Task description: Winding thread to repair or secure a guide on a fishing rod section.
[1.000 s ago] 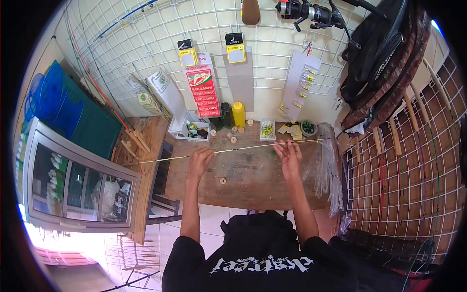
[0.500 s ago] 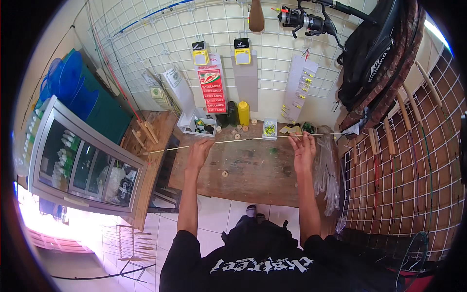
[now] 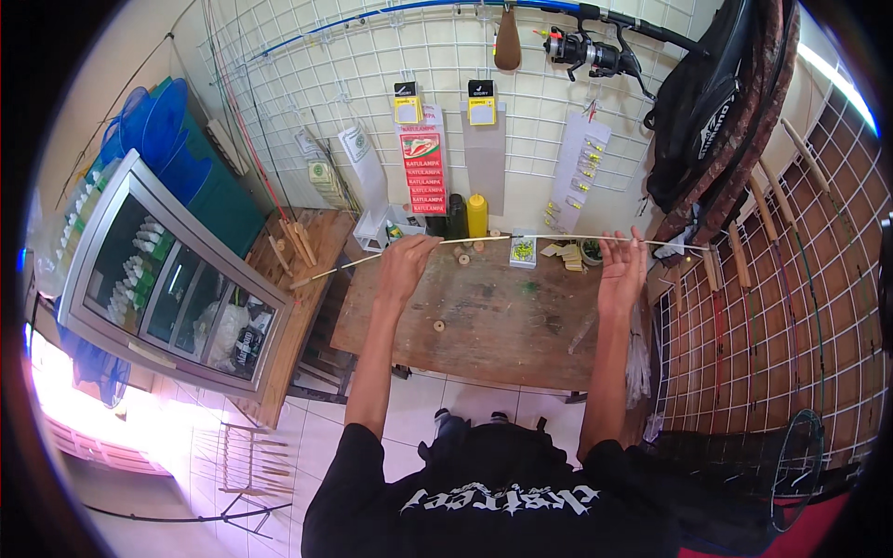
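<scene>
Thin pale rod (image 3: 558, 236) with dark bands is up in the air above the back part of the counter (image 3: 502, 339), roughly level, left end lower. Left hand (image 3: 406, 267) pinches it, thumb against fingers; right hand (image 3: 621, 273) has it in what looks like a light pinch, fingers partly straight, firmness can't tell. Change vs a second ago: hands are farther apart and farther right, the right one most; rod's right end now reaches past the counter, in front of the side grid (image 3: 752, 325). So the hold spans a longer stretch of rod. View has shifted a bit too.

Counter: worn wood, one wooden spool (image 3: 439, 325) near the middle, more spools at the back, white box (image 3: 523, 252) of yellow-green pieces, yellow cards (image 3: 564, 254) just beside it, yellow bottle (image 3: 477, 216) next to dark bottles (image 3: 456, 216). Clear plastic sleeves (image 3: 638, 363) hang off the right edge.

Room: white wire grid (image 3: 307, 84) on the back wall with packets and a reel (image 3: 595, 58), black bag (image 3: 698, 121) at right. Glass-fronted cabinet (image 3: 181, 352) and blue netting (image 3: 169, 130) at left, tiled floor (image 3: 402, 414) below
</scene>
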Demonstrator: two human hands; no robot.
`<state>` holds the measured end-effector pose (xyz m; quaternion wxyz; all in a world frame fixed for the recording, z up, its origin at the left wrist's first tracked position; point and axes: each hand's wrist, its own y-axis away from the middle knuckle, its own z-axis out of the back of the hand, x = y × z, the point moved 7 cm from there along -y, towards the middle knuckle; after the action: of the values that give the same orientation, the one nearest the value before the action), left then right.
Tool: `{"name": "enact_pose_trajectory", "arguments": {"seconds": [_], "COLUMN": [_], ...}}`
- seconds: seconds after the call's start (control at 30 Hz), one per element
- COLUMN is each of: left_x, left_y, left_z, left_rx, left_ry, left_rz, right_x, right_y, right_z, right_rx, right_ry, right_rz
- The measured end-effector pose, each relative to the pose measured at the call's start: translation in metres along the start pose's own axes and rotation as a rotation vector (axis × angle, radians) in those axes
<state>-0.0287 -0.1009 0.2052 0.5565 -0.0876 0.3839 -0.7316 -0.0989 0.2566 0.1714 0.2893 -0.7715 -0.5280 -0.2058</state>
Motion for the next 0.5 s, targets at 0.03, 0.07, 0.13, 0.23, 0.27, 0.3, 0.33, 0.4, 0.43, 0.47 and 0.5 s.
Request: {"name": "enact_pose_trajectory", "arguments": {"seconds": [0.03, 0.07, 0.13, 0.23, 0.27, 0.3, 0.33, 0.4, 0.43, 0.47, 0.5], "left_x": [-0.004, -0.007, -0.009, -0.015, -0.018, -0.020, -0.022, -0.027, -0.029, -0.031, -0.030], "left_y": [-0.004, -0.007, -0.013, -0.026, -0.031, -0.035, -0.039, -0.049, -0.054, -0.060, -0.063], "left_z": [0.003, 0.006, 0.011, 0.022, 0.026, 0.029, 0.033, 0.042, 0.046, 0.049, 0.052], "left_rx": [-0.016, -0.032, -0.048, -0.075, -0.083, -0.084, -0.094, -0.105, -0.095, -0.085, -0.089], "left_ry": [0.021, 0.043, 0.075, 0.123, 0.138, 0.139, 0.143, 0.151, 0.180, 0.210, 0.209], "left_rz": [-0.020, -0.040, -0.035, -0.035, -0.039, -0.041, -0.049, -0.059, -0.054, -0.048, -0.048], "right_x": [0.006, 0.011, 0.019, 0.029, 0.029, 0.026, 0.021, 0.011, 0.000, -0.012, -0.024], "right_y": [-0.002, -0.003, -0.002, 0.004, 0.007, 0.010, 0.013, 0.020, 0.022, 0.025, 0.028], "right_z": [-0.005, -0.010, -0.028, -0.057, -0.065, -0.071, -0.079, -0.090, -0.094, -0.098, -0.104], "right_rx": [0.033, 0.067, 0.086, 0.122, 0.137, 0.137, 0.154, 0.171, 0.188, 0.206, 0.198], "right_ry": [-0.004, -0.009, -0.012, -0.012, -0.011, -0.012, 0.037, 0.088, 0.111, 0.135, 0.164], "right_rz": [0.032, 0.065, 0.100, 0.144, 0.150, 0.153, 0.138, 0.127, 0.090, 0.052, 0.011]}}
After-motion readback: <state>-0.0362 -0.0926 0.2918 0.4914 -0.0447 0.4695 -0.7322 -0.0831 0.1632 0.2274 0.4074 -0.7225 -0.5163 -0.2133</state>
